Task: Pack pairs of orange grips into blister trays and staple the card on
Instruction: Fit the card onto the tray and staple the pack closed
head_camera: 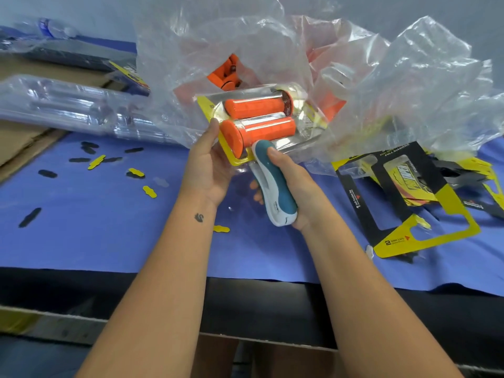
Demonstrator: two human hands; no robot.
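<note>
Above the blue table, my left hand holds a blister pack by its near left corner, thumb on the front. Two orange grips lie side by side in the clear tray, backed by a yellow card. My right hand grips a white and teal stapler, thumb on top. The stapler's nose sits at the pack's bottom edge, over the card's rim. Loose orange grips show inside the clear plastic bag behind the pack.
A stack of empty clear blister trays lies at the left. Black and yellow cards are piled at the right. Small yellow and black punch-outs dot the blue cloth. Crumpled clear plastic fills the back right.
</note>
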